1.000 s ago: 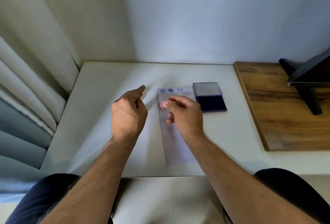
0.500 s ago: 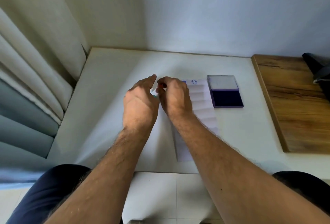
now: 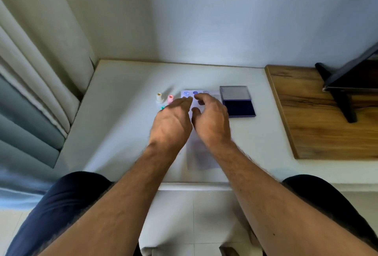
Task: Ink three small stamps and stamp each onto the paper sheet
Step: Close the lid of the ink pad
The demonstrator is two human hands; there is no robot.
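Over the paper sheet (image 3: pixel 201 153), both hands (image 3: pixel 192 121) hover, fingers loosely curled.

No words, numbers or brand names can be read anywhere. The only marks are three small blue stamp impressions along the top edge of the paper sheet (image 3: pixel 201 153), near the frame's centre, too blurred to make out beyond round shapes.

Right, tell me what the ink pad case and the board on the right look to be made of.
Ink pad case: probably metal or glossy plastic; the open lid shows a grey sheen, and the dark blue pad below looks matte. Board: wood or wood-look laminate, brown grain streaks, low sheen.
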